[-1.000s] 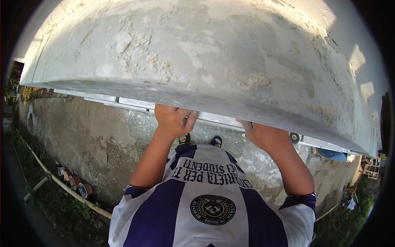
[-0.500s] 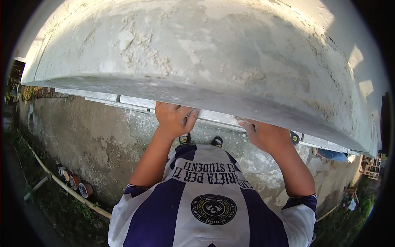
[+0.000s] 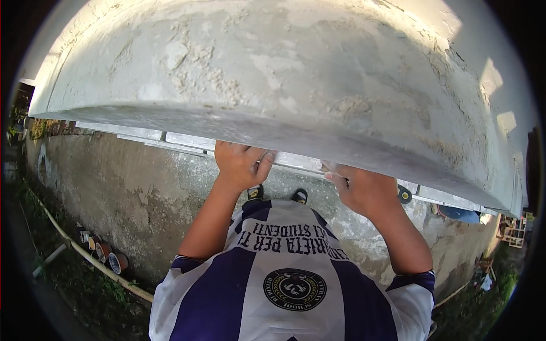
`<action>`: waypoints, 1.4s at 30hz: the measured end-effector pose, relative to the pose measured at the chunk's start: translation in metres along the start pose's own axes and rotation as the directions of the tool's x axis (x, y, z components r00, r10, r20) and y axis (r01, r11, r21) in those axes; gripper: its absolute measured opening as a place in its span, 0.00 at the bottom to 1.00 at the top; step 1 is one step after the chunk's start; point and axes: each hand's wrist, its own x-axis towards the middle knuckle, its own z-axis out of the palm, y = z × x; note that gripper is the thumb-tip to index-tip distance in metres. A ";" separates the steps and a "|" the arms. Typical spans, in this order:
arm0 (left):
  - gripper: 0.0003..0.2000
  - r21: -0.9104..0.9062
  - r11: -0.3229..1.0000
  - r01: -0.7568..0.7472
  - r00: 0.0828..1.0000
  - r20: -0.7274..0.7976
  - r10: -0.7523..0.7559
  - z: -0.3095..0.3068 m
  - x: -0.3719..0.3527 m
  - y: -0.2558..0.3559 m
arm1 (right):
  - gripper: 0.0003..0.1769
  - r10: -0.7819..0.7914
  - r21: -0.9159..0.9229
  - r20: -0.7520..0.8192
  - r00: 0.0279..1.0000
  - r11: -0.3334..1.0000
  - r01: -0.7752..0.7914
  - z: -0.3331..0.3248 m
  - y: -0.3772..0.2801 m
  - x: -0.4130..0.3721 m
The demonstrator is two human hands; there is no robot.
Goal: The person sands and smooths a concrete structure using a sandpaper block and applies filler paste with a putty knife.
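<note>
Left hand (image 3: 242, 166) and right hand (image 3: 364, 188), centre frame, by the pale strip (image 3: 298, 162) below the ledge (image 3: 256, 79); dark handle (image 3: 404, 194) just beside the right. We cannot tell either grip; close handwork, we judge, needing steadiness next.

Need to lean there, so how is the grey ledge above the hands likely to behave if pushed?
Probably stiff and unmoving: the ledge looks thick and seems to join the wall. Its top may shed grit, since rough, crumbly-looking patches show there. Those same patches suggest it is unlikely to be slippery.
</note>
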 end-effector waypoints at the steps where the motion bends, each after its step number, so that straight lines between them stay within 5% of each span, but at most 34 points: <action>1: 0.12 -0.004 1.000 -0.003 1.000 -0.002 0.003 -0.002 0.001 0.000 | 0.13 -0.008 0.015 0.002 1.000 1.000 0.008 -0.001 -0.002 0.002; 10: 0.09 0.020 0.999 0.031 0.999 0.019 -0.032 -0.001 -0.006 -0.001 | 0.11 0.073 -0.124 -0.030 0.997 0.989 -0.076 -0.012 0.012 -0.018; 16: 0.09 -0.005 1.000 0.001 1.000 0.001 -0.001 -0.002 0.001 0.001 | 0.14 0.064 0.029 -0.011 0.998 0.998 -0.064 -0.007 0.027 -0.024; 22: 0.09 0.006 1.000 -0.004 1.000 0.009 0.004 -0.002 0.002 0.000 | 0.13 0.031 -0.010 -0.098 0.995 0.999 -0.033 0.000 0.028 -0.029; 25: 0.09 0.008 1.000 0.002 1.000 0.009 -0.003 -0.003 -0.001 0.003 | 0.13 0.129 -0.004 0.119 0.985 0.992 -0.129 -0.007 -0.002 -0.009; 35: 0.09 0.011 1.000 0.002 1.000 -0.020 -0.002 -0.003 0.000 0.002 | 0.15 0.009 -0.044 -0.111 0.994 0.999 -0.014 -0.004 0.040 -0.029; 42: 0.09 -0.021 0.999 0.030 0.999 0.023 -0.029 -0.002 -0.001 0.000 | 0.15 0.048 -0.025 0.001 0.999 0.999 -0.048 -0.005 0.008 -0.007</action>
